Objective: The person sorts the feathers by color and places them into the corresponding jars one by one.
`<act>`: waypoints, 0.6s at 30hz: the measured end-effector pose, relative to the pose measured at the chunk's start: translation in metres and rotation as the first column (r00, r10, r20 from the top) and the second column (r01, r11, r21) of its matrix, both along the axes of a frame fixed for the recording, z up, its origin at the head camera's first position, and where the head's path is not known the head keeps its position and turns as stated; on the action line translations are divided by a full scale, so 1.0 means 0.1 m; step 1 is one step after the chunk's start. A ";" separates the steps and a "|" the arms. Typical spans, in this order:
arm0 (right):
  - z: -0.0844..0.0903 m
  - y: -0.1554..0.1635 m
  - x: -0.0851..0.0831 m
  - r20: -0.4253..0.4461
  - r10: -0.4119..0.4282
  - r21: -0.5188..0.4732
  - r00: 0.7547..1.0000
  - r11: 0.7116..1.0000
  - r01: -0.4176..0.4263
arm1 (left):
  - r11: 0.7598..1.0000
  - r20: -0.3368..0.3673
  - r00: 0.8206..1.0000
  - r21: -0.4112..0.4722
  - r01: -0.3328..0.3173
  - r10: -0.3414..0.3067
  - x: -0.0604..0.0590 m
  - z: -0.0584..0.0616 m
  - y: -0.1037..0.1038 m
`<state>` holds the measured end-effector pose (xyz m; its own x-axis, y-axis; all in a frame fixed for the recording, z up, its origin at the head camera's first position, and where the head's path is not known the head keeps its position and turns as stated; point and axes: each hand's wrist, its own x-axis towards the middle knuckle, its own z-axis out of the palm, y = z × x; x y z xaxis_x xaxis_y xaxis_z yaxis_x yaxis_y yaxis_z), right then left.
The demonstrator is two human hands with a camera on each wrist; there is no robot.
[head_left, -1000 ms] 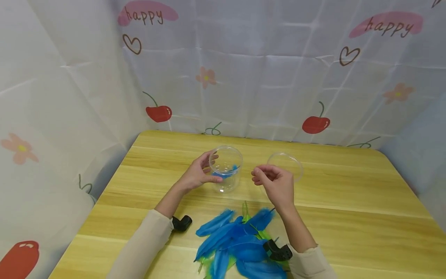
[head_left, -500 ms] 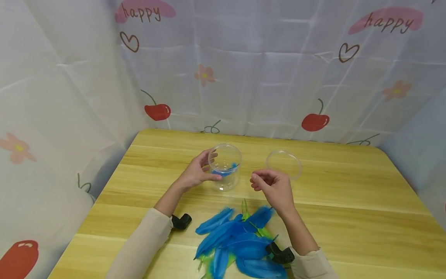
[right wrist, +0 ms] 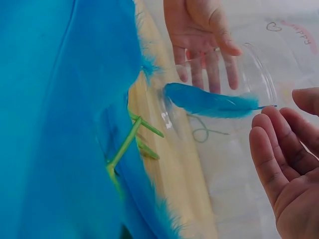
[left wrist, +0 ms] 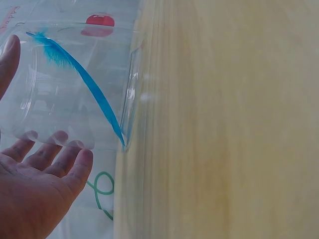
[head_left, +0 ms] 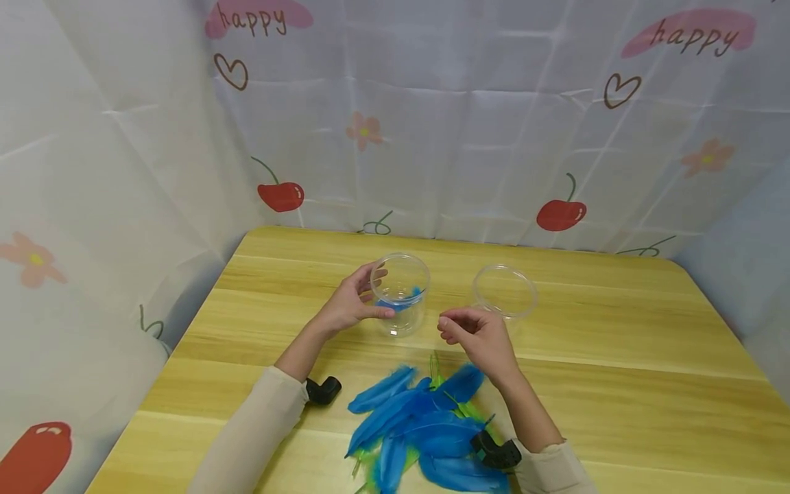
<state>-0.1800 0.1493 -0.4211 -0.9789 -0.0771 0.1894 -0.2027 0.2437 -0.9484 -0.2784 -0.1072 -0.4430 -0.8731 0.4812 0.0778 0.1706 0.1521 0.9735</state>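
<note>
Clear plastic makes up the jar (head_left: 400, 295), which stands upright on the wooden worktop (head_left: 617, 384) in the head view. The left hand (head_left: 348, 305) grips the jar's left side, fingers (head_left: 378, 273) curled round the far wall and thumb on the near one. One blue feather (head_left: 401, 300) lies inside the jar. The right hand (head_left: 481, 336) hovers just right of the jar and nearer the person, its fingers loosely curled and holding nothing that can be seen. A clear lid (head_left: 505, 291) lies flat on the worktop to the right of the jar, behind the right hand. A pile of blue and green feathers (head_left: 420, 429) lies on the near side of the jar, by the right forearm.

From the left wrist, the jar (left wrist: 70, 84) fills the upper left, its base on the worktop (left wrist: 224, 124). The blue feather (left wrist: 82, 82) leans aslant inside, quill tip down at the base. The left hand (left wrist: 35, 191) has its fingers (left wrist: 55, 149) pressed on the jar's wall.

From the right wrist, the feather pile (right wrist: 65, 114) covers the left half. The jar (right wrist: 224, 104) is beyond it, with the blue feather (right wrist: 209, 102) across its inside and the left hand (right wrist: 202, 35) seen behind it. The right hand (right wrist: 289, 164) is beside the jar's mouth, palm showing, fingers (right wrist: 271, 149) gently bent and holding nothing.
</note>
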 end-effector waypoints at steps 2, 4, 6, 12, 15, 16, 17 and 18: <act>-0.02 0.00 -0.01 0.025 0.010 0.003 1.000 1.000 -0.010 | 1.000 0.004 1.000 0.003 0.000 0.000 0.00 0.00 0.00; -0.04 0.00 -0.02 0.047 0.024 0.012 0.999 1.000 -0.025 | 1.000 0.005 1.000 0.005 0.001 -0.001 0.00 0.00 0.00; -0.07 -0.01 -0.03 0.071 0.042 0.026 0.997 0.999 -0.043 | 1.000 0.007 1.000 0.007 0.001 -0.001 0.00 0.00 0.00; -0.15 -0.02 -0.04 0.137 0.094 0.060 0.986 0.993 -0.103 | 1.000 0.005 1.000 -0.008 -0.005 0.005 0.00 0.00 0.00; -0.17 -0.02 -0.05 0.174 0.106 0.083 0.979 0.989 -0.122 | 1.000 0.001 1.000 -0.017 -0.007 0.007 0.00 0.00 0.00; -0.18 -0.02 -0.05 0.187 0.111 0.090 0.976 0.987 -0.130 | 1.000 -0.001 1.000 -0.019 -0.007 0.007 0.00 0.00 0.00; -0.18 -0.03 -0.05 0.197 0.117 0.103 0.973 0.985 -0.139 | 1.000 -0.003 1.000 -0.019 -0.007 0.006 0.00 0.00 0.00; -0.19 -0.03 -0.05 0.206 0.124 0.117 0.971 0.982 -0.150 | 1.000 -0.007 1.000 -0.020 -0.005 0.005 0.00 0.00 -0.01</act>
